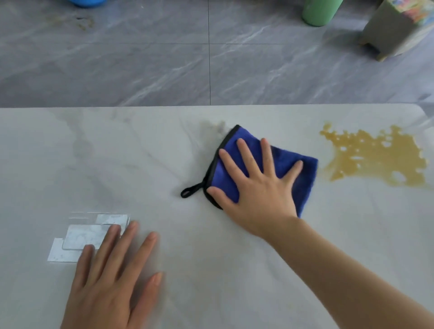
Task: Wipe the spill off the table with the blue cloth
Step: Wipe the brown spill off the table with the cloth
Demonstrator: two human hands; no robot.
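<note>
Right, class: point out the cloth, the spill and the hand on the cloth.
cloth (298,173), head view, bare blue fabric right of the fingers
spill (375,159), head view, middle of the brown puddle
right hand (258,187), head view, back of the hand

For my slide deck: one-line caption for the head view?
Right hand presses the blue cloth flat on the table, left of the amber spill; left hand rests nearby.

Bench (117,145) was pale grey marble-look with faint veining, a bright patch of reflected light (87,237) on it. Floor (141,65) beyond its far edge was grey veined tile with thin dark grout lines. On the floor stood a green cylinder (318,11), a small legged stool (394,30) and a blue object (87,2), cut off at the top.
</note>
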